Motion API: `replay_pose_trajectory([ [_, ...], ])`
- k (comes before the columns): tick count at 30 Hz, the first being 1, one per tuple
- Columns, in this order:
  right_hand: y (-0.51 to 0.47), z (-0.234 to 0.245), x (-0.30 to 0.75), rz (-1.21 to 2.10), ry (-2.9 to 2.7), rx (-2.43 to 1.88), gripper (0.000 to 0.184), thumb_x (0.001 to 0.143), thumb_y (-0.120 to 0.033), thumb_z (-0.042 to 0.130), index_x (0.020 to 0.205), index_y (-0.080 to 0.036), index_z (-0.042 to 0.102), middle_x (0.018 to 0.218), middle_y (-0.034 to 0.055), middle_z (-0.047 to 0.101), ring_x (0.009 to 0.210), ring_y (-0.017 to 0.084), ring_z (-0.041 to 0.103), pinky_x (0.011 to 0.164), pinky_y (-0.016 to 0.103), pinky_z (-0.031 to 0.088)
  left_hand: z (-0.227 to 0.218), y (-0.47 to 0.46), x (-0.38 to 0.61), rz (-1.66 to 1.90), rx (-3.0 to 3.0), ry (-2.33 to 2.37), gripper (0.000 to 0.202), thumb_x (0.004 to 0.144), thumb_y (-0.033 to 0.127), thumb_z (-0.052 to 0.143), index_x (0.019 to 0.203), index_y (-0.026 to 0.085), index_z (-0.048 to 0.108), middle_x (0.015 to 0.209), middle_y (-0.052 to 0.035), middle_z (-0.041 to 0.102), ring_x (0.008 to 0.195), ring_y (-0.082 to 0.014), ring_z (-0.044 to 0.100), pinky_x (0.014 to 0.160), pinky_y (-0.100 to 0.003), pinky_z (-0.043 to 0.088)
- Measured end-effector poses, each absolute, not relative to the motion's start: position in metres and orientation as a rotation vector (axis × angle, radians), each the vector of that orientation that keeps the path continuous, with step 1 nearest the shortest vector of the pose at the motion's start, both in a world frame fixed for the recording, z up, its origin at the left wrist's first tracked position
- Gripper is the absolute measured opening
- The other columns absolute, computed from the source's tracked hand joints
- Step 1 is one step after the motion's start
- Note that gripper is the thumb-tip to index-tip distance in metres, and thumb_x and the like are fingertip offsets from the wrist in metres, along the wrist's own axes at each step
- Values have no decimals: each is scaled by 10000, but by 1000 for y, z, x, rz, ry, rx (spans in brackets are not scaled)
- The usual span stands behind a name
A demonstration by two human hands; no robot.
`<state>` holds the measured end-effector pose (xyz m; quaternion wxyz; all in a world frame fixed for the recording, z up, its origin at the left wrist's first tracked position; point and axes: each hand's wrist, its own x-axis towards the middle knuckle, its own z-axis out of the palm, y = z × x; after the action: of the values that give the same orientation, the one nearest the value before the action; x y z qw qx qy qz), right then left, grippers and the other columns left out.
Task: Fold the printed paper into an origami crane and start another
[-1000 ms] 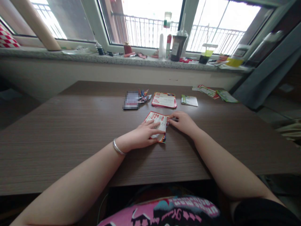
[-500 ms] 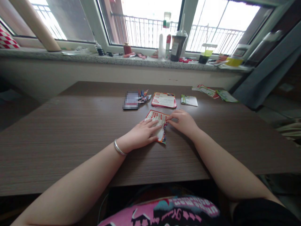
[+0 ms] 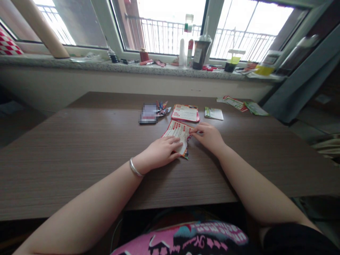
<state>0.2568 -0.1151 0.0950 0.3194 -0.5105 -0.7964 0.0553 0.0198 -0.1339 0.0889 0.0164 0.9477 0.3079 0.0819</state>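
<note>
A printed paper sheet [image 3: 180, 129] with a red border and colourful edges lies on the table, its right side creased and torn-looking. Flat across its lower left part rests my left hand [image 3: 163, 150], fingers spread, a silver bangle at the wrist. My right hand [image 3: 208, 136] pinches the sheet's right edge between thumb and fingertips. Just beyond the sheet is a stack of similar printed sheets [image 3: 185, 112]. The sheet's lower left is hidden under my left hand.
Behind the hands on the brown table [image 3: 92, 148] are a blurred-out dark-edged object [image 3: 148, 114], a folded paper shape [image 3: 163, 109], a small white-and-green pad [image 3: 214, 113] and loose paper strips [image 3: 233, 102]. Bottles and cups line the windowsill [image 3: 159, 69].
The sheet has shifted slightly away from me and turned a little, so more of its upper left shows. My right hand has moved slightly with its edge; my left hand stays nearly in place.
</note>
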Motion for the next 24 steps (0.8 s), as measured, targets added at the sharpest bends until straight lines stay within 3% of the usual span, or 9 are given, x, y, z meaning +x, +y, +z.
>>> replay_pose_trajectory([
  [9, -120, 95, 253, 288, -2134, -1237, 52, 847, -242, 617, 893, -222, 634, 877, 30, 664, 776, 165, 632, 736, 318, 514, 86, -133, 20, 129, 2906, 1029, 577, 943, 460, 460, 1455, 206, 382, 1531, -107, 379, 1442, -287, 277, 1185, -470, 193],
  [13, -122, 96, 250, 364, -2092, -1277, 228, 816, -214, 610, 1035, -223, 549, 812, 3, 625, 735, 158, 617, 708, 303, 508, 85, -132, 20, 124, 2876, 1091, 607, 935, 475, 462, 1476, 229, 342, 1559, -130, 316, 1459, -296, 239, 1179, -487, 189],
  [17, -122, 97, 249, 358, -2141, -1263, 173, 771, -165, 595, 933, -214, 559, 753, -12, 602, 677, 141, 573, 673, 279, 479, 85, -132, 20, 110, 2860, 1133, 619, 932, 495, 457, 1483, 241, 335, 1562, -164, 295, 1456, -320, 242, 1168, -509, 200],
  [24, -123, 98, 248, 425, -2154, -1242, 114, 738, -146, 574, 833, -207, 560, 747, -9, 606, 659, 130, 552, 627, 254, 437, 86, -133, 20, 101, 2840, 1181, 608, 931, 521, 453, 1473, 262, 360, 1572, -146, 280, 1458, -315, 234, 1166, -511, 202],
])
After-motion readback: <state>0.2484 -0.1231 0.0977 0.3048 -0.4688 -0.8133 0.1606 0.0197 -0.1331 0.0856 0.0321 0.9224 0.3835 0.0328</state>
